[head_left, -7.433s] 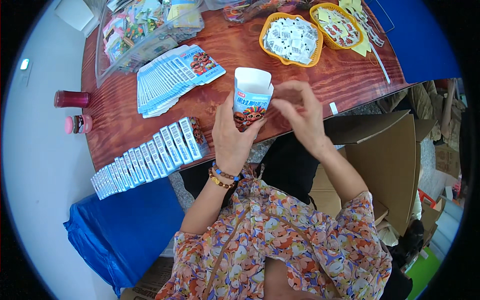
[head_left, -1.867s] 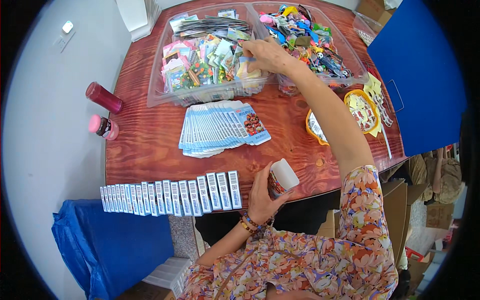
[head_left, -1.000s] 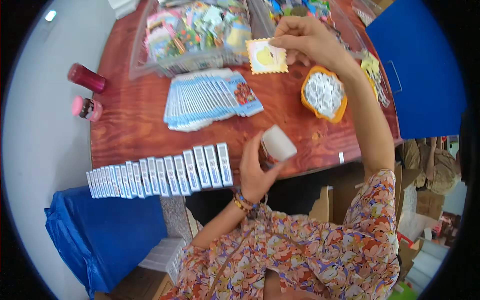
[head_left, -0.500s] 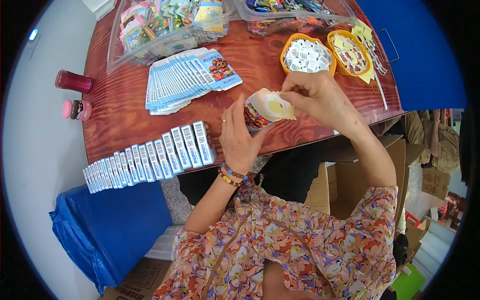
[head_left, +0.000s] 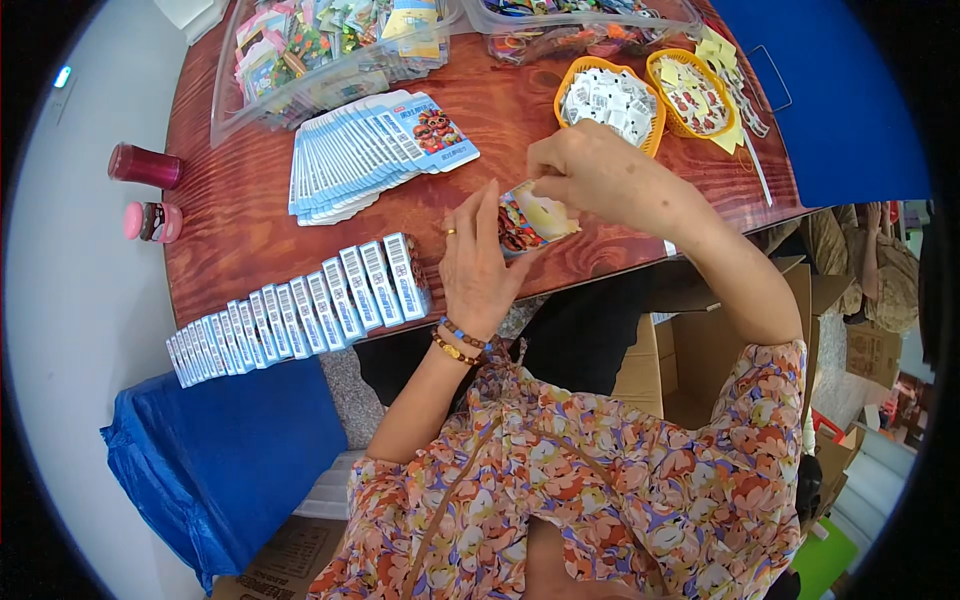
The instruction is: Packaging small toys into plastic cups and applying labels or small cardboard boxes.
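A small colourful printed box is held upright in my left hand, fingers along its left side and thumb below. From its top sticks a pale yellow packet. Right above the packet is my right hand, its fingers curled and pinched together at the packet's upper edge. Their tips are partly hidden, so what they grip cannot be made out. A row of blue and white boxes stands along the table edge to the left. Behind them lies a fanned stack of flat printed cartons.
Two yellow baskets, one with white packets, stand at the back right. Behind are a clear bin of colourful packets and another bin. A red jar and a pink jar sit far left. An open cardboard box stands below the edge.
My right hand has moved left and slightly up, closer over the top of the box. The box has turned a little in my left hand, which stays nearly in place.
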Demonstrator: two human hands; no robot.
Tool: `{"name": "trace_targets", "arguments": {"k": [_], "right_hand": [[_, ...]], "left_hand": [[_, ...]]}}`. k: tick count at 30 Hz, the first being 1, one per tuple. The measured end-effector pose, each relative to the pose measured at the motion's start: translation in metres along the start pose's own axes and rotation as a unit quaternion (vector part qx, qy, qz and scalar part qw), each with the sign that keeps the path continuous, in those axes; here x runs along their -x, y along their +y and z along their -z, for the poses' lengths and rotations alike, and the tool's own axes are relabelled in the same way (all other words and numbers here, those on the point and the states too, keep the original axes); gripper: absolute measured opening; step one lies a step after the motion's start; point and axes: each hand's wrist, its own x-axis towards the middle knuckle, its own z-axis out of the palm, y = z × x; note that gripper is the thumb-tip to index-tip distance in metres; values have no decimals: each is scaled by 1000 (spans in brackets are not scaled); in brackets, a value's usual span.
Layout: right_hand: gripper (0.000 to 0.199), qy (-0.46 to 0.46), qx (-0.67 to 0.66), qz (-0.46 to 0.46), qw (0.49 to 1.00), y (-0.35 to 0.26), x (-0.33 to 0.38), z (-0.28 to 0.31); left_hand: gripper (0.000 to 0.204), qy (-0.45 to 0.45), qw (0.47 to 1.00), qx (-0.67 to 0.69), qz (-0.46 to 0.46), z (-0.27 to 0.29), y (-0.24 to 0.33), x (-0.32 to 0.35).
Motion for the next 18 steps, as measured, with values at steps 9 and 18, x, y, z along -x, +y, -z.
{"name": "trace_targets", "arguments": {"k": [9,18], "right_hand": [[15,186,-22,35,982,8,10,9],[22,278,29,-102,955,115,-6,46]], "left_hand": [[87,17,999,22,35,4,0,-8],[81,4,998,61,33,6,0,-6]]}}
